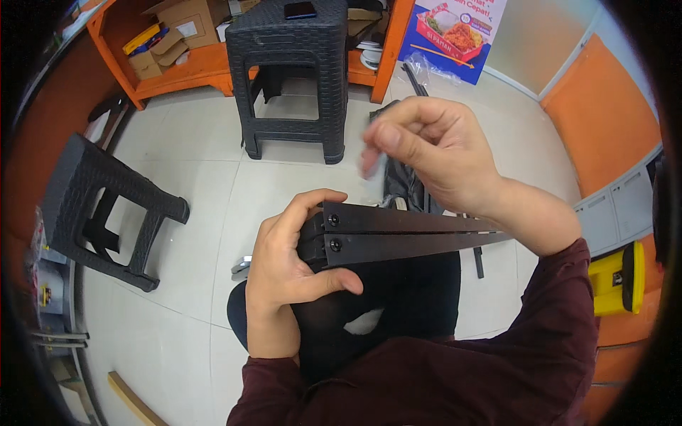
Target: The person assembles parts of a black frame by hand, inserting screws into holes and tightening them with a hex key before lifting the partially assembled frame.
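Observation:
My left hand [277, 263] is wrapped around the near-left end of a pair of long black bars [398, 246], thumb below and fingers above. The bars lie side by side with a thin gap between them, stretching to the right over my lap. Two dark screws [335, 245] sit in their end, one on each bar. Above the bars my right hand [444, 153] is raised with its fingers curled in and the thumb pressed toward them. Its fingertips are blurred, and anything pinched there cannot be made out. Behind that hand lies a black bag-like bundle [401, 186] on the floor.
A black plastic stool [288, 78] stands ahead, carrying a phone [300, 10]. Another black stool [117, 206] is at the left. Behind is an orange shelf [192, 67] with cardboard boxes. A yellow case [611, 280] is at the right, and a poster [455, 32] stands at the back.

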`<state>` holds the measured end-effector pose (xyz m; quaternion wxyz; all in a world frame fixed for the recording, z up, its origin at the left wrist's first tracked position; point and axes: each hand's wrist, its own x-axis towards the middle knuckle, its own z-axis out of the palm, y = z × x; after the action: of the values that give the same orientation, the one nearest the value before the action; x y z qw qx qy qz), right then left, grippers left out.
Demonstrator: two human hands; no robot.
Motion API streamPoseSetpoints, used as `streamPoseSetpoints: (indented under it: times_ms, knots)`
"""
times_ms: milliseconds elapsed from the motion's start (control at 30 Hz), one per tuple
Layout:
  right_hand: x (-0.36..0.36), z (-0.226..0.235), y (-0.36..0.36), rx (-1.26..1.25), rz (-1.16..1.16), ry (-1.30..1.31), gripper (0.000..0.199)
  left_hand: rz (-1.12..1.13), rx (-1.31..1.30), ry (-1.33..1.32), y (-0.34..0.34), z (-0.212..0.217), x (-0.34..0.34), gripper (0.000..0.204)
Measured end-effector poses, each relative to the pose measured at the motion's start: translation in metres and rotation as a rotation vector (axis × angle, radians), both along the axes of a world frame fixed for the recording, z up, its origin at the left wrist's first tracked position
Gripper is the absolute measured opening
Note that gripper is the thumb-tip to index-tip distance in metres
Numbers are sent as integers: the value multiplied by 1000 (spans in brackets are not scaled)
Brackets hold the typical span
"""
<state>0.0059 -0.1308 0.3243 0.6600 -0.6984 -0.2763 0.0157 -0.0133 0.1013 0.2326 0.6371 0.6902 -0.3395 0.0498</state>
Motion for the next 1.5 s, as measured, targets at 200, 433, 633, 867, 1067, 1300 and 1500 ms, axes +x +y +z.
streamPoseSetpoints:
  times_ms: [200,433,633,867,1067,1300,1500]
  knots:
    - [-1,-6,5,-348,164,-293,29,25,-1,48,-2,-3,1,102]
    - [11,-20,4,-262,231,-593,41,54,-5,-77,-4,-8,6,104]
    - [15,-19,6,-227,244,-753,26,57,-34,-39,-5,-10,4,102]
    - [10,-23,9,-208,220,-775,21,51,-14,-12,-3,-6,3,100]
    - [14,-29,11,-141,204,-677,22,61,-30,-49,-2,-7,3,98]
    - [16,-23,9,-194,259,-699,18,53,-20,-73,-2,-8,3,96]
    - [21,-21,7,-301,245,-998,15,53,-10,-89,2,-7,3,97]
